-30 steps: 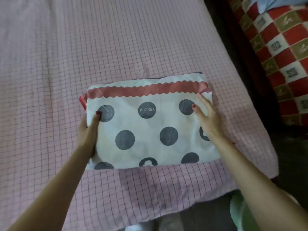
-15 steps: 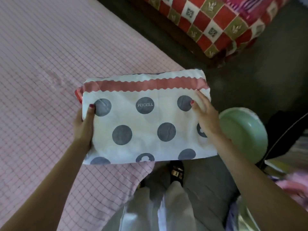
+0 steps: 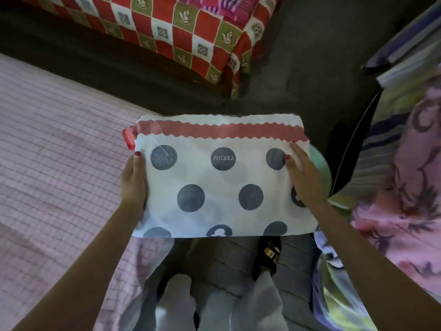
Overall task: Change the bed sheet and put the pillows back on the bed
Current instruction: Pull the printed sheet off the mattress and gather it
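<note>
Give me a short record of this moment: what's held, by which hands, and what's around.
held: folded sheet, white with grey dots and a red band
left hand: grips its left edge
right hand: grips its right edge
position: off the bed, over the floor
bed: pink checked cover, at left
beyond: red checkered cloth
right: pink floral cloth

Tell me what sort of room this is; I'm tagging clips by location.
Probably a bedroom at home: a bed under a pink checked sheet, a second bed or couch with a red checked cover, and a folded polka-dot sheet held in both hands.
</note>
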